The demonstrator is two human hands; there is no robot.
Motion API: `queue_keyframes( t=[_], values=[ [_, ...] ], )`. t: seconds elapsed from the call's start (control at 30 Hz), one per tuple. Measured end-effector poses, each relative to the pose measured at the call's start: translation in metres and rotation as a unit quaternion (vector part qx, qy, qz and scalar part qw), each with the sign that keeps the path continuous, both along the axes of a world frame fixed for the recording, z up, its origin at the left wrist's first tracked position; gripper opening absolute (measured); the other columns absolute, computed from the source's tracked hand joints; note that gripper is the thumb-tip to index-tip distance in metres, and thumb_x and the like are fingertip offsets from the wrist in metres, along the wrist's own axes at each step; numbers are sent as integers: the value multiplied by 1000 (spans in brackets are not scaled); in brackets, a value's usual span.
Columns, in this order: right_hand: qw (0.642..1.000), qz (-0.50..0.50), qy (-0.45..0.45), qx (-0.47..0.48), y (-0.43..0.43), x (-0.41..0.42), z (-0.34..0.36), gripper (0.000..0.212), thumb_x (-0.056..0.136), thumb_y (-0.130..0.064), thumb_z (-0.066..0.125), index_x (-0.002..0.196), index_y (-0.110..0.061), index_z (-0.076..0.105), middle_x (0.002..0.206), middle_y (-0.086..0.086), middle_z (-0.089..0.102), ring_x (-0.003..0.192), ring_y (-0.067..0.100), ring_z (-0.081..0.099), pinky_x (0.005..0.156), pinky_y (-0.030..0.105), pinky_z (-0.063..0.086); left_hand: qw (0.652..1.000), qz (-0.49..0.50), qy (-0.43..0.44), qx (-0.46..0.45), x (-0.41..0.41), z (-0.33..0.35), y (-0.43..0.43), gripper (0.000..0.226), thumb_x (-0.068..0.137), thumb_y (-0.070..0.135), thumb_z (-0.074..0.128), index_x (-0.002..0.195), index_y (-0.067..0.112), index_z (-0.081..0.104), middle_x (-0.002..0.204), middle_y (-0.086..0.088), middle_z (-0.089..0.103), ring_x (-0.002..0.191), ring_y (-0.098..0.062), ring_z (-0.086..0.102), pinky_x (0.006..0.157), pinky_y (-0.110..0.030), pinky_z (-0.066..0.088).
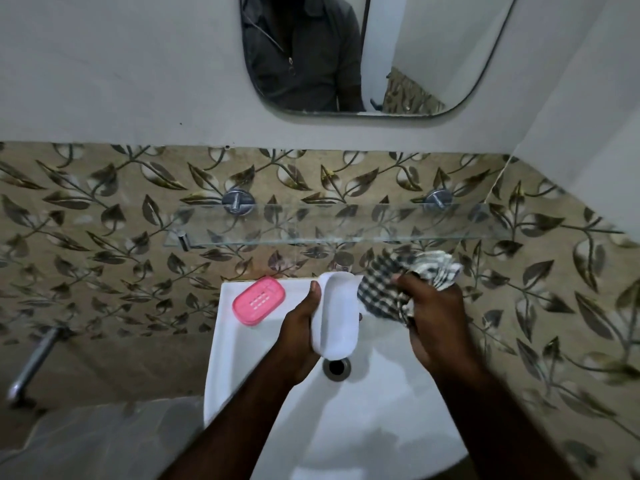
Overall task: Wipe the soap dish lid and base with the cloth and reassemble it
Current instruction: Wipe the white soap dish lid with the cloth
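Left hand (pixel 300 328) grips white half (pixel 340 315) | right hand (pixel 437 318) clutches cloth (pixel 382 289) | pink half (pixel 258 300) on sink (pixel 232 348) rim

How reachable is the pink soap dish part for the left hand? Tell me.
Likely yes: the pink part lies uncovered on the sink rim beside the left hand, though that hand grips the white part.
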State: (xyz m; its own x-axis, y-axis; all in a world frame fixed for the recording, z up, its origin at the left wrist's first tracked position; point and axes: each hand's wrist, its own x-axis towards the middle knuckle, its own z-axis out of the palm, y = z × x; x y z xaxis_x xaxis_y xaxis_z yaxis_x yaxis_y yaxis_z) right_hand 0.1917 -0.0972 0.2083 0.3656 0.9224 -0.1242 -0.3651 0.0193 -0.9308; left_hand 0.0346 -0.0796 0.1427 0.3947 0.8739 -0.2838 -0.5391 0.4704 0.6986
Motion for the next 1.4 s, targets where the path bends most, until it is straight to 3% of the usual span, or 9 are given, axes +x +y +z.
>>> queue_keyframes(
  t=[0.13, 0.23, 0.4, 0.63, 0.73, 0.87, 1.0, 1.2, 1.4],
  values=[
    [994, 28, -94, -50, -13, -33, -13, 17, 82, 4, 67, 93, -7, 74, 85, 7, 77, 82, 26, 75, 79, 46, 60, 1000, 4, -15, -3, 18, 6, -7, 53, 90, 43, 46, 129, 8, 57, 124, -13, 66, 113, -27, 63, 103, -42, 44],
    [994, 37, -90, -41, -16, -56, -6, 13, 81, -4, 69, 90, -13, 75, 86, 5, 77, 84, 22, 75, 83, 48, 58, 1000, 17, 1, 10, 31, 16, -6, 49, 100, 40, 28, 118, 10, 62, 104, -5, 74, 95, -16, 71, 78, -25, 57],
    [950, 194, -246, 3, -38, -44, 2, 23, 87, -10, 70, 70, -2, 57, 55, 9, 57, 46, 20, 49, 42, 26, 39, 996, 79, 16, 39, 17, 36, 12, 49, 95, 50, 36, 110, 14, 66, 97, -6, 75, 93, -20, 70, 77, -32, 54],
    [995, 97, -7, 23, -16, -18, 8, 24, 87, 6, 61, 109, 2, 67, 107, 25, 70, 101, 43, 67, 88, 56, 54, 997, -2, 9, 71, 29, 34, 2, 47, 100, 36, 23, 123, 8, 54, 92, -2, 76, 83, -14, 72, 67, -25, 58],
    [993, 100, -66, 26, -21, -29, 6, 24, 86, 6, 63, 106, -6, 70, 104, 13, 74, 97, 30, 71, 88, 47, 56, 997, 1, -26, 66, 31, 35, 2, 48, 98, 38, 26, 119, 9, 57, 97, -4, 76, 89, -15, 72, 72, -25, 57],
    [908, 271, -316, 51, -42, -23, -2, 22, 84, 5, 67, 75, -11, 56, 61, -8, 60, 53, 4, 53, 52, 22, 43, 992, 68, 43, 97, 20, 30, 10, 36, 94, 44, 40, 102, 23, 68, 96, 1, 76, 89, -14, 71, 76, -30, 55],
    [764, 273, -577, 93, -33, 4, -10, 26, 69, -10, 65, 84, -30, 62, 84, -13, 64, 82, 10, 60, 71, 30, 49, 991, 65, 92, 79, 22, 27, 11, 39, 98, 43, 38, 116, 22, 64, 107, -7, 72, 92, -17, 69, 72, -30, 56],
    [916, 20, -343, 206, -14, 25, 27, 17, 76, -6, 51, 78, -19, 60, 66, -16, 63, 59, -1, 55, 57, 12, 44, 997, 20, 54, 45, 13, 22, 11, 52, 94, 54, 41, 125, 16, 59, 101, -14, 69, 83, -29, 67, 75, -39, 53],
    [942, 57, -278, 180, -5, 38, 8, 21, 82, 7, 53, 76, -10, 63, 71, 16, 65, 64, 38, 65, 60, 46, 58, 1000, 11, 5, 12, 10, 17, 13, 60, 93, 58, 40, 124, 10, 59, 98, -16, 67, 83, -33, 63, 78, -43, 47]
  ],
)
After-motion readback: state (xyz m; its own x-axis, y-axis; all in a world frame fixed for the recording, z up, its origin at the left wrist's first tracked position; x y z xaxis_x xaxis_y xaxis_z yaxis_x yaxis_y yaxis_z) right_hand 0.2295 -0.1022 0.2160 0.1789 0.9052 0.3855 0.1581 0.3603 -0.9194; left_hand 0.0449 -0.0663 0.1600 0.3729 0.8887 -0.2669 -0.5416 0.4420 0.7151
